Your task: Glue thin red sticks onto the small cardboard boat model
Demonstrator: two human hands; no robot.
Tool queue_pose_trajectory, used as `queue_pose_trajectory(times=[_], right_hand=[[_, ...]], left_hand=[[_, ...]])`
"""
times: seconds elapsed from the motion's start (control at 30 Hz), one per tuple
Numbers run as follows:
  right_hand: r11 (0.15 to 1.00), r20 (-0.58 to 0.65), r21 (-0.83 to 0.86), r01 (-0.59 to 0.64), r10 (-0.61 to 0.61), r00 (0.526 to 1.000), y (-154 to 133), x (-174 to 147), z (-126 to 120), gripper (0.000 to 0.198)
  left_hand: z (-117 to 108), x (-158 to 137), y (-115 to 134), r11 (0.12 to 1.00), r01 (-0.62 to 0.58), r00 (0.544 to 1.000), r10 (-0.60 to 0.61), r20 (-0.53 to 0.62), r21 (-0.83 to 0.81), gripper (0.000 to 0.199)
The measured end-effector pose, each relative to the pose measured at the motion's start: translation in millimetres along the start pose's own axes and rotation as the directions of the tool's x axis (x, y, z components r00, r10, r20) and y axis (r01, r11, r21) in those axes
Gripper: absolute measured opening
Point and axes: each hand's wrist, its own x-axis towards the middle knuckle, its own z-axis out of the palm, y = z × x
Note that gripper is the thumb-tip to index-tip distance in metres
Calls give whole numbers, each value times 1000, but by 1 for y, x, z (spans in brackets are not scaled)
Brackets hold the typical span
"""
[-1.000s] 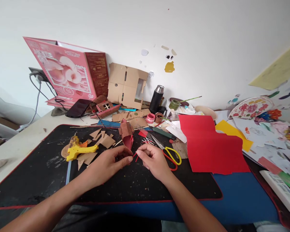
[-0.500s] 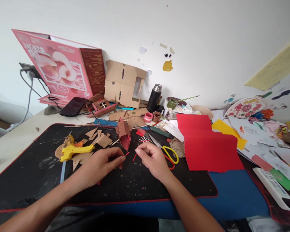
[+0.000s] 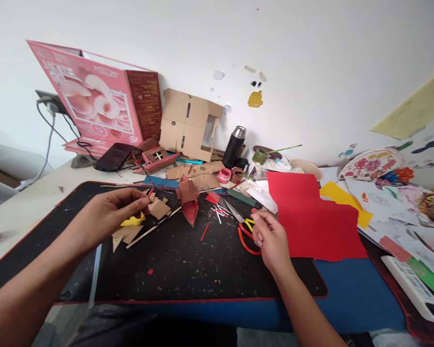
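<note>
Poking up from fingers [image 3: 132, 194] of left hand [image 3: 110, 210]: small red strip [image 3: 151, 192].

A craft corner, seemingly in a home: a black mat [image 3: 188, 277] lies on a white desk [image 3: 72, 176] set against a white wall [image 3: 311, 72], strewn with scissors [image 3: 234, 210], cardboard scraps [image 3: 159, 208], jars of paint [image 3: 224, 175] and a red sheet [image 3: 318, 231]. Paper drawings [image 3: 369, 196] pile up at the right, while a smartphone [image 3: 114, 157] and a black flask [image 3: 233, 149] among the clutter give it a domestic look

Both hands [image 3: 110, 212] [image 3: 275, 238] hover well apart, fingers [image 3: 125, 194] bent.
</note>
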Motion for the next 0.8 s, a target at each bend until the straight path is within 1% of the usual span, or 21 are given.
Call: queue_pose_trajectory(times=[0.1, 0.23, 0.3, 0.43, 0.57, 0.73, 0.8], right_hand=[[999, 8, -20, -27, 28, 1000, 5, -4, 1, 46], [999, 53, -14, -39, 40, 998, 8, -10, 10, 45], [999, 91, -19, -46, 48, 995, 8, -11, 15, 44], [998, 140, -32, -50, 54, 989, 10, -11, 22, 45], [999, 138, 0, -40, 39, 990, 8, -11, 26, 46], [999, 136, 8, -49, 48, 990, 7, -13, 30, 49], [999, 116, 13, -46, 44, 992, 7, -13, 29, 49]], left_hand=[[-10, 1, -5, 1000, 17, 998, -17, -53, 0, 70], [-15, 0, -5, 1000, 25, 998, -24, -60, 19, 59], [-16, -2, -2, 999, 25, 998, -24, -59, 20, 54], [-19, -6, 13, 999, 52, 994, -52, -101, -2, 55], [-23, -11, 27, 996, 86, 985, -80, -151, 34, 54], [-26, -14, 30, 991, 62, 983, -40, -180, 120, 55], [-26, -13, 31, 990, 72, 983, -49, -177, 124, 55]])
